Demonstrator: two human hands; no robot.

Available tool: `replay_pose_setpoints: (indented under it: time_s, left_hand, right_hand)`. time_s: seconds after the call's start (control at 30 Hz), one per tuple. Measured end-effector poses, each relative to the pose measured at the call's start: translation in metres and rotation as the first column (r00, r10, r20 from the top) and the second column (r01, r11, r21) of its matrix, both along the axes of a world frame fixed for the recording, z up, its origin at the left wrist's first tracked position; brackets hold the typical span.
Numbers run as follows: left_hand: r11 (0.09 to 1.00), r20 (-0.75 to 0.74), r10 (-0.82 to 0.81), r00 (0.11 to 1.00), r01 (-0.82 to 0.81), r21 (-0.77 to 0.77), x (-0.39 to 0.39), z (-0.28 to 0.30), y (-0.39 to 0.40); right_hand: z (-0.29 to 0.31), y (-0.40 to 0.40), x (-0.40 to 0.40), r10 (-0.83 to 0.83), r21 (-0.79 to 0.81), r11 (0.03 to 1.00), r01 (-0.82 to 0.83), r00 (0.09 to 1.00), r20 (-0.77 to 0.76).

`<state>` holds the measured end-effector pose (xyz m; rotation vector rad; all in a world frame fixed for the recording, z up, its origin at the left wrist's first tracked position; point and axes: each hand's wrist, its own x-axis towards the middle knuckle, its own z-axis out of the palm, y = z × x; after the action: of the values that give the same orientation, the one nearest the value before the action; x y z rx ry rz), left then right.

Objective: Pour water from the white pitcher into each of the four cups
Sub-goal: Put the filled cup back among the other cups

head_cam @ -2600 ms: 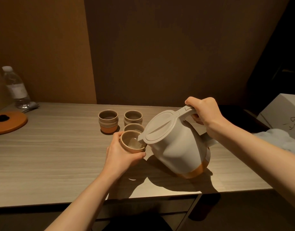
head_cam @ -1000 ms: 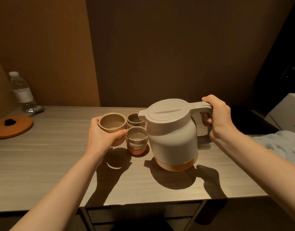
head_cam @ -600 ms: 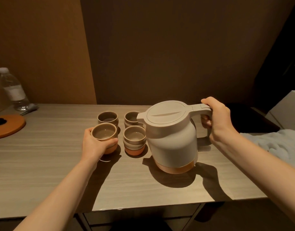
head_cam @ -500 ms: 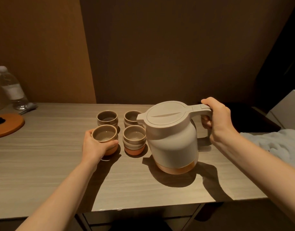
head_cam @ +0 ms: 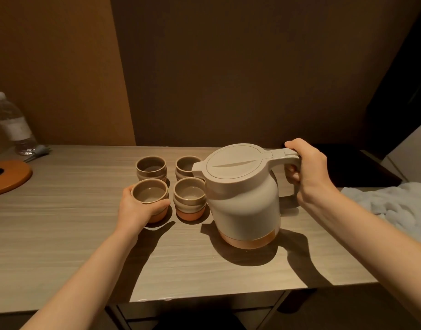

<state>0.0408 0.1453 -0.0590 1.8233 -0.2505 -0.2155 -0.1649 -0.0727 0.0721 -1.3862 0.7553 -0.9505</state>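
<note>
The white pitcher (head_cam: 242, 198) with an orange base stands upright on the wooden table (head_cam: 62, 234), lid closed. My right hand (head_cam: 307, 170) grips its handle. Left of it, four ribbed beige cups with orange bases form a square. My left hand (head_cam: 138, 208) wraps the near-left cup (head_cam: 149, 194), which rests on the table. The near-right cup (head_cam: 190, 198) stands beside it. The far-left cup (head_cam: 151, 166) and the far-right cup (head_cam: 186, 165) stand behind; the pitcher's spout partly hides the far-right one.
A clear plastic water bottle (head_cam: 12, 125) stands at the far left against the wall, with an orange round board (head_cam: 9, 177) in front of it. A pale cloth (head_cam: 399, 206) and a white box (head_cam: 411, 151) lie to the right. The table's front edge is near me.
The pitcher went from tilted over the held cup to upright on the table. My left hand carried that cup left and set it down at the near left.
</note>
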Motion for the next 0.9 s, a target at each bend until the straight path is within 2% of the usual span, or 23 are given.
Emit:
replay_pose_setpoints:
  time_s: [0.13, 0.3, 0.4, 0.53, 0.63, 0.9]
  left_hand:
    - [0.999, 0.03, 0.037, 0.999, -0.036, -0.007, 0.002, 0.014, 0.003]
    - [0.995, 0.176, 0.104, 0.979, -0.102, -0.019, 0.002, 0.036, -0.006]
    - [0.997, 0.255, 0.075, 0.964, -0.073, -0.018, 0.001, 0.052, -0.024]
    - [0.999, 0.211, -0.027, 0.977, 0.018, 0.046, 0.001, 0.063, -0.055]
    - [0.985, 0.146, -0.108, 0.983, 0.086, 0.147, 0.006, 0.064, -0.078]
    - [0.882, 0.06, -0.235, 0.97, 0.187, 0.432, 0.026, 0.056, -0.121]
  right_hand:
    - [0.0, -0.002, 0.0, -0.006, 0.008, 1.0, 0.006, 1.0, 0.008]
    - [0.0, -0.006, 0.001, -0.017, 0.013, 1.0, 0.017, 1.0, 0.012]
    - [0.002, -0.01, 0.0, -0.028, 0.014, 1.0, 0.027, 1.0, 0.003]
    - [0.004, -0.018, -0.001, -0.039, 0.02, 0.999, 0.039, 0.999, 0.009]
    - [0.003, -0.024, 0.0, -0.044, 0.024, 0.999, 0.044, 0.999, 0.012]
    - [0.001, -0.041, 0.001, -0.052, 0.023, 0.998, 0.051, 0.998, 0.028]
